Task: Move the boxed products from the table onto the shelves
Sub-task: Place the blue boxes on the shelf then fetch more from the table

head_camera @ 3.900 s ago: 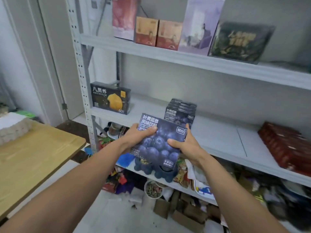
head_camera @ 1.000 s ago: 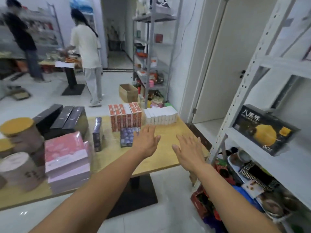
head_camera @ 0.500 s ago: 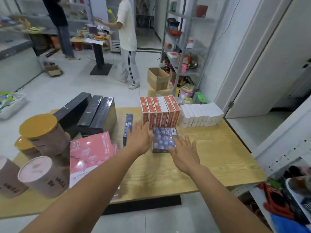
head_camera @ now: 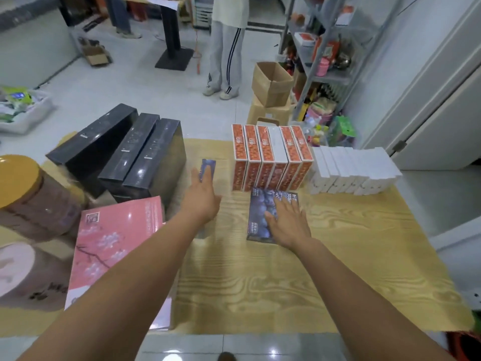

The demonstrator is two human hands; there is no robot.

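Loads left on the table (head_camera: 338, 243): orange boxes (head_camera: 270, 157) at 12 o'clock, white boxes (head_camera: 351, 170) at 2. My right hand (head_camera: 289, 225) lies flat on the blueberry box (head_camera: 257, 217); my left hand (head_camera: 203, 199), fingers straight, reaches the standing blue box (head_camera: 208, 165).

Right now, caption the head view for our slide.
Right hand rests on the flat blueberry box; left hand touches the upright blue box.

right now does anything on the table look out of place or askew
In the row of orange boxes, the fourth box from the left shows a white top; the others show orange. One blue box lies flat in front of that row, while a second blue box stands on edge.
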